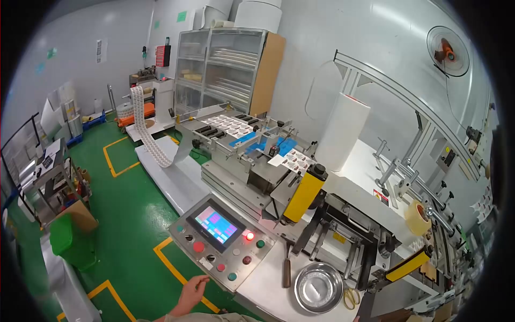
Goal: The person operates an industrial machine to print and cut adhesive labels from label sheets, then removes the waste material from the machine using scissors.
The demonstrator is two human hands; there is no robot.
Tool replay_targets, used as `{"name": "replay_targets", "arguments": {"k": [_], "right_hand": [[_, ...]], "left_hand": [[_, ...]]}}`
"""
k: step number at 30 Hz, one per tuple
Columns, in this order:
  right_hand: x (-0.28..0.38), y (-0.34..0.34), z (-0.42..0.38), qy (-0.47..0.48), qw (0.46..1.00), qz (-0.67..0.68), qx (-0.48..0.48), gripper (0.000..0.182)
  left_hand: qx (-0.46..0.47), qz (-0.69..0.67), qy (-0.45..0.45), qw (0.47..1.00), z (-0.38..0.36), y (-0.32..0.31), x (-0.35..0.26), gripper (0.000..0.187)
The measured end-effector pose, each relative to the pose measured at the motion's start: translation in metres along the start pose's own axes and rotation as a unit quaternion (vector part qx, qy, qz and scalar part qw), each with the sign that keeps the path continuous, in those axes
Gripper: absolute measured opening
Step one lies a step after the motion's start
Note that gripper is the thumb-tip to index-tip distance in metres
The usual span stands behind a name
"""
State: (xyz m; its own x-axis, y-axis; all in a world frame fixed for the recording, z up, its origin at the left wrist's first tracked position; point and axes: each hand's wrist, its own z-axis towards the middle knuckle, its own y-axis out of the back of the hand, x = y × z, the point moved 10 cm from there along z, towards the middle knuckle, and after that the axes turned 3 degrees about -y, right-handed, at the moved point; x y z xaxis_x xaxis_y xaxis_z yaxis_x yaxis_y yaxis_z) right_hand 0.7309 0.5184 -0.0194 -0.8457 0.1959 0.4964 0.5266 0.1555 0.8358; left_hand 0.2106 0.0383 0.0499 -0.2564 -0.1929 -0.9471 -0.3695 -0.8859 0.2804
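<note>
My left hand (191, 292) is low in the view, just off the near left edge of the control panel (177, 232). Its fingers point toward the panel, loosely bent, and nothing shows in them. A lit touchscreen (216, 222) is set in the panel, with a glowing red lamp (250, 236) and several coloured buttons around it. To the right, a tool with a brown handle (287, 272) lies beside a shiny metal bowl (318, 287). Yellow-handled scissors (351, 298) rest by the bowl's right side. My right hand is out of view.
A machine (230, 177) carries a printed label web (228, 126) and a large white roll (343, 131). Yellow bars (304, 196) stick out near the panel. A green bin (74, 241) and a cart (51, 166) stand left on the green floor (120, 209).
</note>
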Motion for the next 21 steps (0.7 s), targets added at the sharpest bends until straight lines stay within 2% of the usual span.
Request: {"name": "replay_targets", "arguments": {"k": [5,10,13,16,17,19,20,21], "right_hand": [[0.001,0.008,-0.011,0.103,0.987,-0.121,-0.035,0.044],[0.012,0.015,-0.035,0.246,0.939,-0.226,-0.086,0.045],[0.031,0.032,-0.054,0.189,0.945,-0.21,-0.164,0.043],[0.052,0.07,-0.089,0.032,0.935,-0.132,-0.327,0.038],[0.052,0.074,-0.099,0.074,0.926,-0.049,-0.367,0.038],[0.07,0.046,-0.123,0.15,0.936,0.09,-0.305,0.037],[0.139,0.035,-0.178,0.161,0.946,0.21,-0.184,0.034],[0.184,0.018,-0.208,0.229,0.948,0.191,-0.107,0.032]], "left_hand": [[-0.001,-0.031,-0.026,0.999,0.047,0.0,-0.03,0.02],[0.034,-0.073,-0.027,0.996,0.068,-0.02,-0.032,0.022],[0.064,-0.104,-0.034,0.992,0.081,-0.03,-0.056,0.023],[0.138,-0.125,0.008,0.982,0.095,-0.045,-0.047,0.024],[0.15,-0.124,0.03,0.98,0.101,-0.047,-0.041,0.024],[0.136,-0.134,-0.008,0.982,0.118,-0.04,-0.057,0.023],[0.143,-0.084,-0.051,0.985,0.127,-0.036,-0.064,0.022],[0.147,-0.102,-0.03,0.983,0.136,-0.035,-0.068,0.021]]}}
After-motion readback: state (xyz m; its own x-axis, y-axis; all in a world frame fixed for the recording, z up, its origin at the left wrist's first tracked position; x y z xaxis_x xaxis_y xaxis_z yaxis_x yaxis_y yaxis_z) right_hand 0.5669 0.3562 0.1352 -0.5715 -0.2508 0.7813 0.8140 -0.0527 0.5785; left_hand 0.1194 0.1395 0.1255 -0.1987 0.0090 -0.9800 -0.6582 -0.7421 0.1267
